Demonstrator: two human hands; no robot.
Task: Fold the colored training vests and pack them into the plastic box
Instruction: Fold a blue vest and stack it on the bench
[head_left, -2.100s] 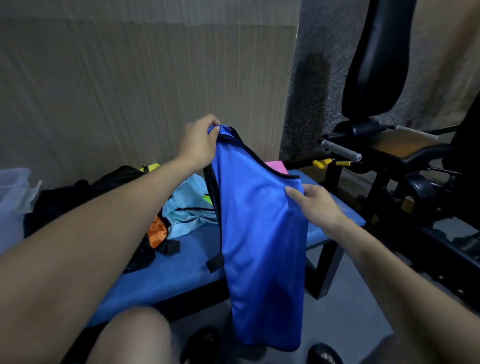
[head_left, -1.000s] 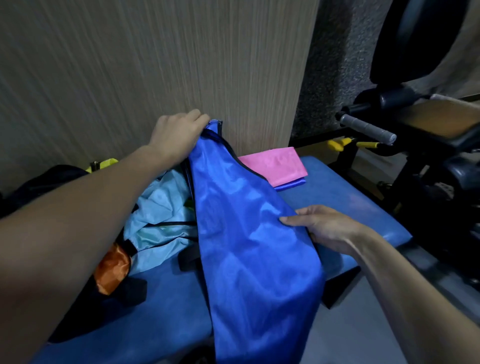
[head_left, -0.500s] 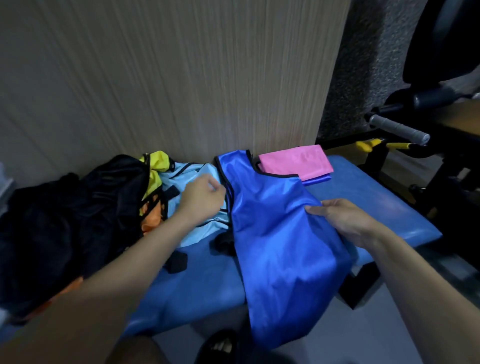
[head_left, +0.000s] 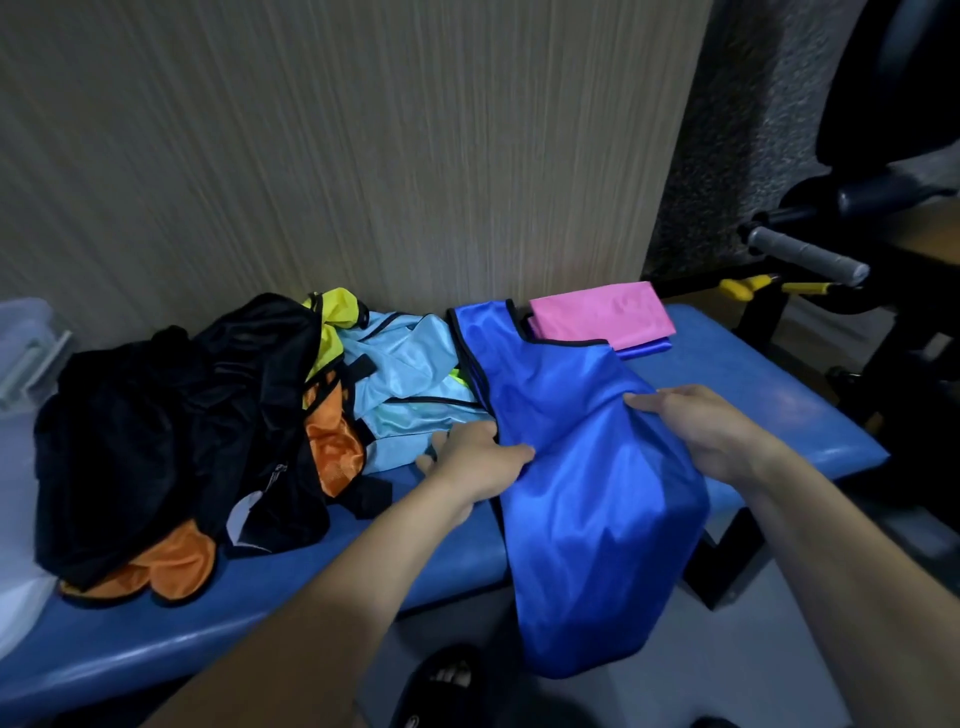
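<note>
A royal-blue vest (head_left: 576, 467) with black trim lies across the blue bench (head_left: 769, 379), its lower half hanging over the front edge. My left hand (head_left: 475, 457) grips its left edge at mid-height. My right hand (head_left: 701, 426) pinches its right edge, where the cloth bunches. A folded pink vest (head_left: 602, 314) rests on a folded blue one by the wall. A pile of light-blue (head_left: 410, 395), yellow (head_left: 335, 322), orange (head_left: 332, 452) and black (head_left: 156, 436) vests lies to the left. The clear plastic box (head_left: 26, 338) shows at the far left edge.
A wood-grain wall panel (head_left: 363, 156) backs the bench. Black gym equipment with a grey-taped handle (head_left: 810, 257) and yellow knobs (head_left: 748, 286) stands close on the right. My sandalled foot (head_left: 447, 680) is on the grey floor below the bench.
The blue vest came down from hanging in the air to lying on the bench. My left hand let go of its shoulder, dropped lower and took hold of its left edge. My right hand stays on its right edge.
</note>
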